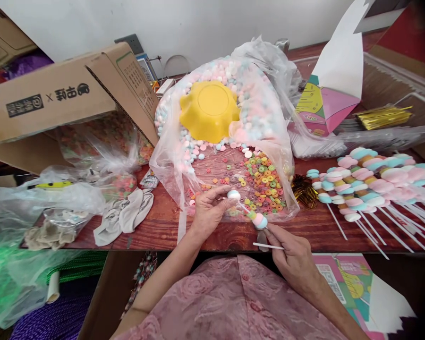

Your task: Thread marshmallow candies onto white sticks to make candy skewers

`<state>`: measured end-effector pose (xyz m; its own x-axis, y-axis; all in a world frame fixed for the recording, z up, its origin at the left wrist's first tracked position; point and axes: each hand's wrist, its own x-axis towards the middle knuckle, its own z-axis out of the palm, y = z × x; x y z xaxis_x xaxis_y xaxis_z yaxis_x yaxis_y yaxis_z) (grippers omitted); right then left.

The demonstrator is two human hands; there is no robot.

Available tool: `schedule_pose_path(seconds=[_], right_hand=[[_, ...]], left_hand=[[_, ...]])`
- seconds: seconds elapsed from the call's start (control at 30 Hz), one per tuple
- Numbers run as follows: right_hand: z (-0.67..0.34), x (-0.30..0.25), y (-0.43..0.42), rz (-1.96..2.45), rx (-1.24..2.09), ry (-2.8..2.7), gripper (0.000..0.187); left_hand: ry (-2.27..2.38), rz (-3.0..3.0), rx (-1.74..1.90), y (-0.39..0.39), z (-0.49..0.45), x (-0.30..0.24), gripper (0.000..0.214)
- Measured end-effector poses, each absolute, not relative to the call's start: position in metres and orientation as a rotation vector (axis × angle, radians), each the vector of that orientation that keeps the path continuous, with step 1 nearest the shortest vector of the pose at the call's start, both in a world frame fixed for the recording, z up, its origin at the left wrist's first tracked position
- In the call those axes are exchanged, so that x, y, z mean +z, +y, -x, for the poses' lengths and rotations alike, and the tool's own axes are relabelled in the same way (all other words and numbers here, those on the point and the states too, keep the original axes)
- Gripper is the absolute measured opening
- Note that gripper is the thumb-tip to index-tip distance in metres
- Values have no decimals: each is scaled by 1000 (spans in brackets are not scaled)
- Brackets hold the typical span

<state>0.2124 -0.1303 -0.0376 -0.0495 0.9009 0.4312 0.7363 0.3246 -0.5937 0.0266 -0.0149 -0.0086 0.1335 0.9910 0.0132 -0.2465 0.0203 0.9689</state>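
Between the thumb and fingers of my left hand is a pale blue and white marshmallow, at the upper end of a thin white stick. Lower on that stick sit a green gummy ring and a pink and blue marshmallow. My right hand is closed around the stick's lower part, just below these sweets. A second white stick juts out leftward from the same hand. Beyond my hands, loose gummy rings and a heap of pastel marshmallows lie on clear plastic.
An upturned yellow bowl rests on the marshmallows. Finished-looking marshmallow skewers are piled at the right, near gold twist ties. At left are a cardboard box, a grey cloth and plastic bags. The red-brown table's front edge is close to me.
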Motion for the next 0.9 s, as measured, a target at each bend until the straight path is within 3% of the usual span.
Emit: schedule_pose_path(seconds=[0.37, 0.9], right_hand=[[-202, -30, -131, 1438, 399, -1803, 25], [-196, -16, -127, 1402, 503, -1783, 29]], left_hand=[[882, -1871, 1470, -21, -24, -15, 16], [747, -2487, 1500, -25, -16, -17, 37]])
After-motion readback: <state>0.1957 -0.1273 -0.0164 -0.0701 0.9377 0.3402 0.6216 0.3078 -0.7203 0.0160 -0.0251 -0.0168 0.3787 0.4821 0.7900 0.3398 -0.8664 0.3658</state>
